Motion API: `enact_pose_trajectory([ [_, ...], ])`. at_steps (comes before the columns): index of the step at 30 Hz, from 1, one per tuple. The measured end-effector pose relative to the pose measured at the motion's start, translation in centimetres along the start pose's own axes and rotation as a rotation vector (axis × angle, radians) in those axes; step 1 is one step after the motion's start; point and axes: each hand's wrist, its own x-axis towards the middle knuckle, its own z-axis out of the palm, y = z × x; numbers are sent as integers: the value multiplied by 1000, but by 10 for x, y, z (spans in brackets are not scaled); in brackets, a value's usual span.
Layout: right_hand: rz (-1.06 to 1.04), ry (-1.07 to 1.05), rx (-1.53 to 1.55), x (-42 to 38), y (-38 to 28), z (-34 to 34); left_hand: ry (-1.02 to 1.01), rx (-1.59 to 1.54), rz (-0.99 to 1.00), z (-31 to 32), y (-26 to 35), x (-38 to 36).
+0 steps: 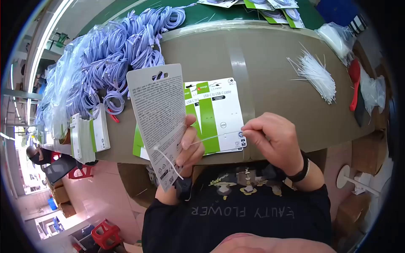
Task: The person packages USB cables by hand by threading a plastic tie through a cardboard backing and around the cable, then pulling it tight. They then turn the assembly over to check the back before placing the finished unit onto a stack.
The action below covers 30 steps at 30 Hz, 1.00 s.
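My left hand point(193, 145) grips a printed cardboard packaging card point(158, 109), held upright and tilted, its text side towards me. A white cable tie point(168, 160) sticks out of this side of the card and curves downward. On the other side, a thin translucent strand point(211, 137) runs from the card to my right hand point(276, 139), which pinches its end between thumb and fingertips. Whether both strands belong to one tie cannot be seen. Below my hands lie green and white USB-C cable cards point(221, 114), overlapping on the table.
A large heap of lilac cables point(114, 50) covers the back left. Stacked cards point(99, 128) stand at the left edge. Loose white cable ties point(316, 78) lie to the right, near a red-handled tool point(355, 84) and plastic bags point(335, 38). Packed cards point(280, 12) are at the back.
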Motion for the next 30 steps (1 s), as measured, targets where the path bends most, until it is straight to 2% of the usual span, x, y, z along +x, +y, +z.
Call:
enact_pose_trajectory([
  [2, -15, -20, -39, -3, -1, 2, -7, -8, 10, -1, -7, -1],
  [3, -41, 17, -10, 1, 0, 18, 3, 49, -17, 7, 12, -2],
  [16, 13, -3, -30, -2, 3, 24, 0, 125, -44, 12, -2, 0],
  [20, 0, 4, 18, -1, 1, 29, 146, 298, -92, 23, -15, -4],
  [23, 68, -26, 113, 0, 6, 24, 619, 611, -108, 27, -20, -9],
  [24, 70, -28, 106, 0, 7, 21, 615, 604, -109, 29, -18, -7],
  [27, 81, 557, 157, -1, 10, 3, 600, 1147, -122, 37, -3, 1],
  [28, 81, 554, 150, 1, 10, -4, 599, 1140, -121, 38, -3, 3],
  [30, -472, 149, -261, 3, 9, -18, 631, 1289, -187, 41, -5, 9],
])
